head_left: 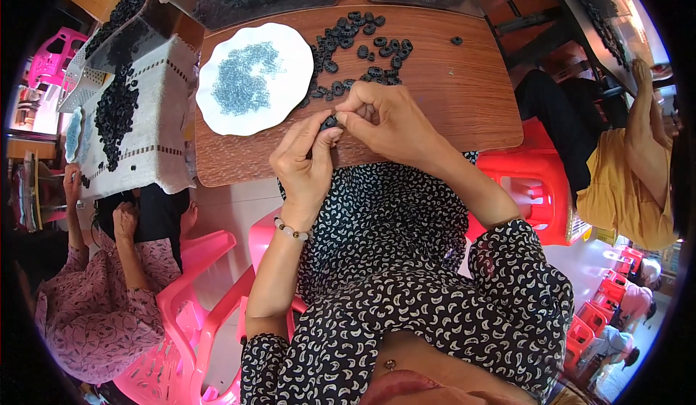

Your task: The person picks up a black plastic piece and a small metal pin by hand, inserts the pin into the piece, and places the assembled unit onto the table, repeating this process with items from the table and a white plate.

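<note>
Centrally, one small black, rounded piece [329, 122], held just over the near part of the tabletop. Left hand [303, 160]: thumb and fingertips clamped on that piece; beaded bracelet [291, 229] at the wrist. Right hand [388, 119]: thumb and forefinger pinched together at the piece's right edge; whether they grip something smaller, cannot tell. Just beyond the hands, a loose scatter of similar black pieces [346, 37]; one stray [456, 40] lies apart, to the right. Left of the scatter, a white, scalloped plate [296, 72] bearing tiny blue-grey bits [243, 90]. Beneath all, a brown wood-grain tabletop [464, 111]. At its far edge, two clear plastic bins [268, 1]. Farther left, a pale cloth [161, 104] with a black heap [116, 115]. Right, a red plastic stool [533, 169].
</note>
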Available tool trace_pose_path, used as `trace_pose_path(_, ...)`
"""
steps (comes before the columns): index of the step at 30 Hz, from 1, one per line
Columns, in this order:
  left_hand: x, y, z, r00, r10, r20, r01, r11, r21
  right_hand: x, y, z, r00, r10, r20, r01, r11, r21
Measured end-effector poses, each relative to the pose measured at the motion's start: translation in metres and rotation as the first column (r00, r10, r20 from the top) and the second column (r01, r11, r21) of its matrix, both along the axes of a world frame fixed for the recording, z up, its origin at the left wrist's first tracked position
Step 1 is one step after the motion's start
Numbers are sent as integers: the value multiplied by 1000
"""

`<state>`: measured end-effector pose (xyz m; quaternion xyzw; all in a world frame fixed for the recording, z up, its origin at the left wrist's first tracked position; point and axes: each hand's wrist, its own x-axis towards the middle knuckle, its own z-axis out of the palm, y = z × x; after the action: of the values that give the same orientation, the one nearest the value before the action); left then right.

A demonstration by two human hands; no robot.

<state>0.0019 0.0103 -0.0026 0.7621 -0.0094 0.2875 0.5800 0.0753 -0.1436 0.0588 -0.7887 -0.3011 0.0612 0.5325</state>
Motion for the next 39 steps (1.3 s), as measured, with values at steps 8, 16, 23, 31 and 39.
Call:
trace_pose_path(8, -1, -4, -2, 999, 33, 31, -34, 999, 33, -6, 3, -8, 989, -25, 147, 26, 1000, -5)
trace_pose_path(16, 1, -4, -2, 1000, -8, -20, 2, 964, -267, -8, 4, 1, 1000, -11, -24, 11, 1000, 2)
trace_pose_path(23, 4, -1, 4, 999, -27, -34, 24, 997, -74, 5, -3, -5, 974, 85, -209, -56, 989, 140)
trace_pose_path(31, 2, 2, 0, 998, -53, -22, 52, 998, -46, 10, -9, 0, 952, 151, -267, -120, 984, 130)
trace_pose_path(39, 0, 0, 2, 998, -9, 56, -3, 977, 211, 10, -13, 14, 980, 100, -171, -111, 992, -55)
